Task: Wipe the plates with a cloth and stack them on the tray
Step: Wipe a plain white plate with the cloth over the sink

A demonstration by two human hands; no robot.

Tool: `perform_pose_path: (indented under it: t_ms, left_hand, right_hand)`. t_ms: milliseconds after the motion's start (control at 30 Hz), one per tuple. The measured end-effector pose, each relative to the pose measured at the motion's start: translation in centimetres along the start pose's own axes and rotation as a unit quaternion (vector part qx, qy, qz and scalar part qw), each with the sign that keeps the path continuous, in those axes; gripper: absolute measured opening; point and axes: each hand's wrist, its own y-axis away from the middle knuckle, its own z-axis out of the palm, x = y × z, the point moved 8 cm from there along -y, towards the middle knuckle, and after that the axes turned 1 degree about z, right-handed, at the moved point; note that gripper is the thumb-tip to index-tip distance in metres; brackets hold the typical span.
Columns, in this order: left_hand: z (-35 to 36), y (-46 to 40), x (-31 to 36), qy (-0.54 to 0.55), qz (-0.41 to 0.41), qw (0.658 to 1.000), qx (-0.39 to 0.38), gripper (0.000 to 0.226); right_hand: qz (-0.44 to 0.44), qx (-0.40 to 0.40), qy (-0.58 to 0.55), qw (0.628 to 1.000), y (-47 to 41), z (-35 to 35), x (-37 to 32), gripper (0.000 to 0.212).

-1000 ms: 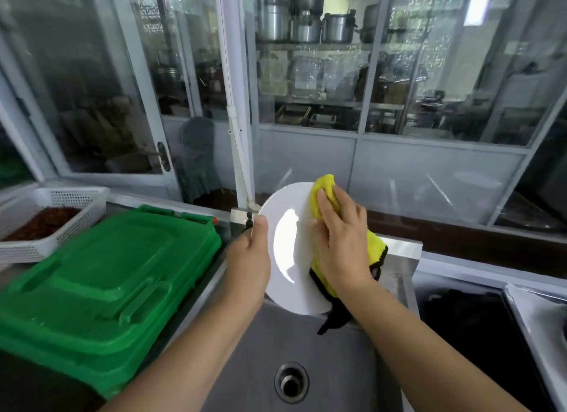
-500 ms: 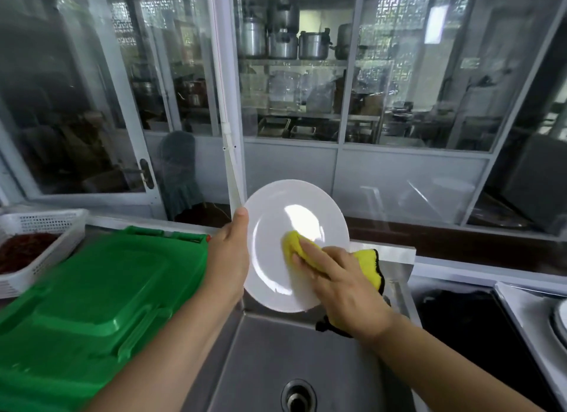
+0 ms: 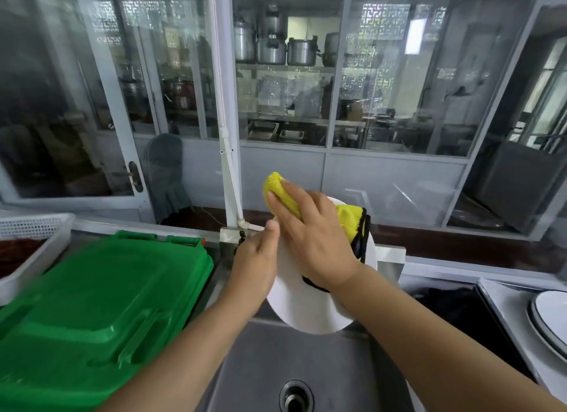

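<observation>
I hold a white plate (image 3: 306, 307) upright over the steel sink (image 3: 306, 365). My left hand (image 3: 254, 261) grips its left rim, thumb on the front face. My right hand (image 3: 310, 236) presses a yellow cloth with black trim (image 3: 352, 224) against the plate's upper part, fingers spread over the cloth, which bunches up past the plate's top edge. More plates (image 3: 549, 322) lie stacked on a tray (image 3: 503, 301) at the far right edge.
A green plastic bin lid (image 3: 92, 304) fills the counter to the left of the sink. Behind it stands a white perforated basket (image 3: 33, 243) with dark red contents. A white pipe (image 3: 228, 172) rises behind the sink before glass cabinet doors.
My right hand has swept the cloth from the plate's middle up to its top left edge. The plate has tilted, its face turned more to the right.
</observation>
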Motion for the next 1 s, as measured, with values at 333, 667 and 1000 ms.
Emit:
perform_pose_path:
  t_ms: [333,667,1000]
  left_hand:
    - [-3.1,2.0,3.4,0.101,0.082,0.988,0.077,0.033]
    - [-0.3,0.0,1.4,0.081,-0.017,0.985,-0.151,0.016]
    - [1.6,-2.5,4.7,-0.063,0.029,0.983,-0.173,0.071]
  right_hand:
    - [0.359,0.073,-0.070,0.928,4.1,-2.9,6.7,0.057]
    - [0.443,0.099,-0.279,0.846,6.1,-5.5,10.5,0.045]
    - [0.046,0.004,0.155,0.987,0.8,-6.4,3.3,0.057]
